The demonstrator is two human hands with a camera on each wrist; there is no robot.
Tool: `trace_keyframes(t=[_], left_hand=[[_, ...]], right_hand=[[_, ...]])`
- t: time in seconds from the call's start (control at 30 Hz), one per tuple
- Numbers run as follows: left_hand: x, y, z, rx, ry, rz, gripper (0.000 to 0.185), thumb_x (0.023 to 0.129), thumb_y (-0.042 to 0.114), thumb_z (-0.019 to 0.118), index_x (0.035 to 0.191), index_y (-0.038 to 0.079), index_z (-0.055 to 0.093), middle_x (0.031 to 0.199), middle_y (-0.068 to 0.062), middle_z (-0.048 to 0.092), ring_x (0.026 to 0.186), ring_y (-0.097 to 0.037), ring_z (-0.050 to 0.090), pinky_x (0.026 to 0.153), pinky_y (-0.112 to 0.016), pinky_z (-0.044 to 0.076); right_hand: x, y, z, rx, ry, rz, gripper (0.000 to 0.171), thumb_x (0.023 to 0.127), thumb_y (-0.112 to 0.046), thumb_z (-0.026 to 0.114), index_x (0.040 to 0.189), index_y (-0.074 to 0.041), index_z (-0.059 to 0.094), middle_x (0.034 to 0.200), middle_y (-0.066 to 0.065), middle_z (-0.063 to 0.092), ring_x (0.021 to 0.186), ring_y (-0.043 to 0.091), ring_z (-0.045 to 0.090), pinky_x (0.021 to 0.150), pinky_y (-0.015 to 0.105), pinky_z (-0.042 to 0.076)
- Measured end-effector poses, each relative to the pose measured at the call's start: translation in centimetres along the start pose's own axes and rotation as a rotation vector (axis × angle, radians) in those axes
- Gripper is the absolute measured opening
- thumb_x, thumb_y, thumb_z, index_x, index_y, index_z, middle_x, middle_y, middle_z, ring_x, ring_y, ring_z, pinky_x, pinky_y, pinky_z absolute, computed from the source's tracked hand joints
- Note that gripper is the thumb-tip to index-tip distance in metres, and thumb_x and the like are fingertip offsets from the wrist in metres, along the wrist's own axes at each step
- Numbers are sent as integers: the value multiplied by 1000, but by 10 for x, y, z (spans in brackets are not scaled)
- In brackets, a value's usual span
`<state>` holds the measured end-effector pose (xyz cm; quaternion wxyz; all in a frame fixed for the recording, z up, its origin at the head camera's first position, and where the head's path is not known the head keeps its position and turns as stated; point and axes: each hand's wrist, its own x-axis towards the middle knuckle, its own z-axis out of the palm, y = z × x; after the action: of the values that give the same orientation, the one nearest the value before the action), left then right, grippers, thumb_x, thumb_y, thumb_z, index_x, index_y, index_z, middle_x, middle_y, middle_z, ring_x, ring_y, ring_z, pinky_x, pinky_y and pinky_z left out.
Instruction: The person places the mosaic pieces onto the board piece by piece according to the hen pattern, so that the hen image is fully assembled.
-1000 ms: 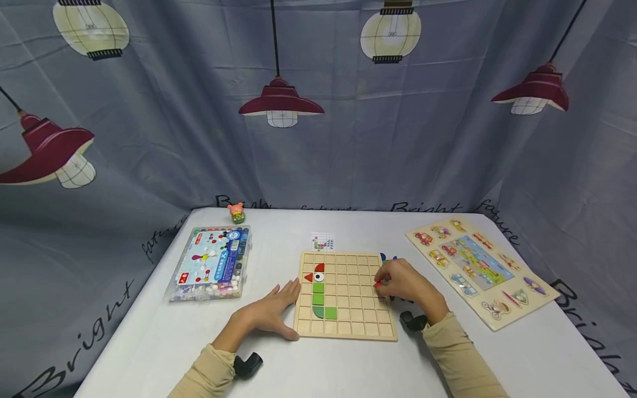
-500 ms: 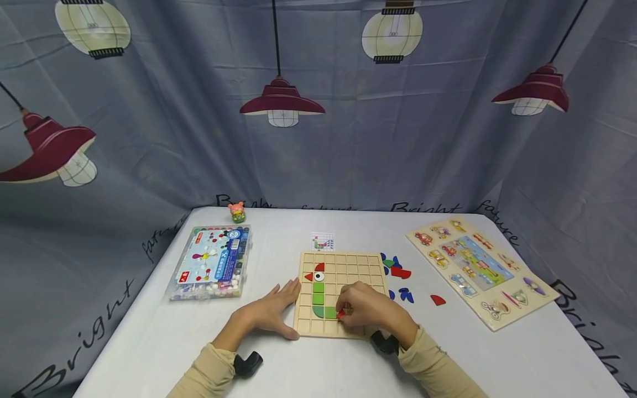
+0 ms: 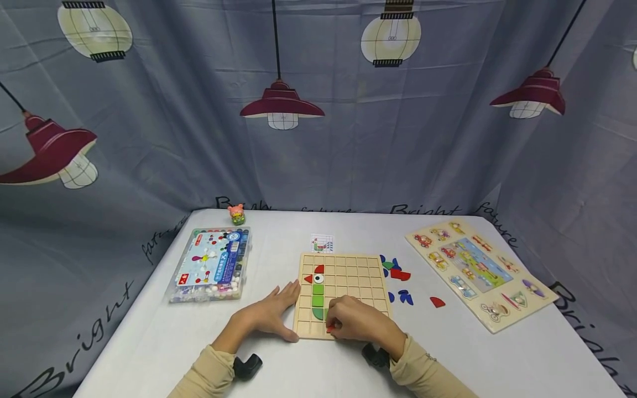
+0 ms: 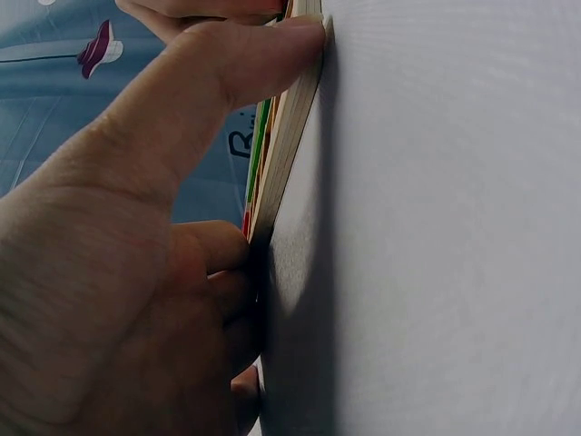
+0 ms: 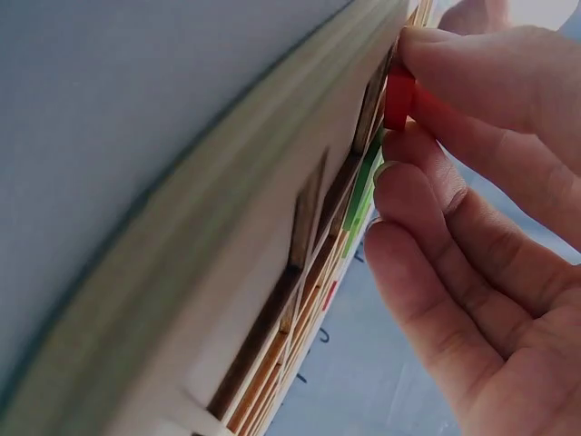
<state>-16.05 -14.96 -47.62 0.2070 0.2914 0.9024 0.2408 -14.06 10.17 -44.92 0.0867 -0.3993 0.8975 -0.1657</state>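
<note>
A wooden grid board (image 3: 355, 276) lies on the table. Red, white and green tiles sit in its left columns, among them a green square tile (image 3: 317, 300) and a round eye tile (image 3: 318, 278). My right hand (image 3: 355, 319) pinches a small red tile (image 3: 330, 329) over the bottom row, just below the green tiles. In the right wrist view the red tile (image 5: 398, 98) shows between thumb and forefinger, right at the board's cells. My left hand (image 3: 271, 311) rests against the board's left edge, fingers spread, its thumb (image 4: 272, 59) touching the side.
Loose blue tiles (image 3: 405, 297), red tiles (image 3: 400, 274) and a red quarter-round tile (image 3: 437, 302) lie right of the board. A picture card (image 3: 322, 243) is behind it. A plastic bead box (image 3: 211, 265) stands left, a pig figurine (image 3: 236, 214) behind, a wooden picture puzzle (image 3: 480, 271) right.
My right hand has carried the red tile from the board's right edge leftward and toward me, to the bottom row. The loose tiles on the right came into view. My left hand stays in place.
</note>
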Motion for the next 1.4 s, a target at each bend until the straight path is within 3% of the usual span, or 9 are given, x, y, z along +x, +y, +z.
trace_keyframes(t=[0.43, 0.7, 1.4], left_hand=[[-1, -1, 1, 0, 4, 4, 118, 69, 46, 82, 154, -2, 15, 164, -16, 8, 153, -30, 7, 125, -51, 6], [-1, 0, 2, -5, -4, 4, 117, 69, 45, 82, 153, -2, 17, 164, -16, 8, 153, -30, 6, 125, -51, 6], [2, -1, 0, 2, -6, -10, 118, 69, 45, 82, 154, 0, 15, 165, -13, 7, 153, -29, 6, 126, -49, 6]], right_hand=[[1, -4, 2, -28, -39, -20, 6, 80, -17, 79, 86, -17, 79, 80, -11, 68, 70, -5, 50, 70, 15, 51], [0, -4, 1, -16, -68, 21, 10, 77, -19, 81, 87, -17, 79, 80, -14, 69, 68, -6, 50, 69, 14, 51], [-2, -3, -1, -24, -31, 10, 12, 76, -18, 82, 87, -16, 79, 78, -12, 68, 65, -4, 48, 64, 11, 48]])
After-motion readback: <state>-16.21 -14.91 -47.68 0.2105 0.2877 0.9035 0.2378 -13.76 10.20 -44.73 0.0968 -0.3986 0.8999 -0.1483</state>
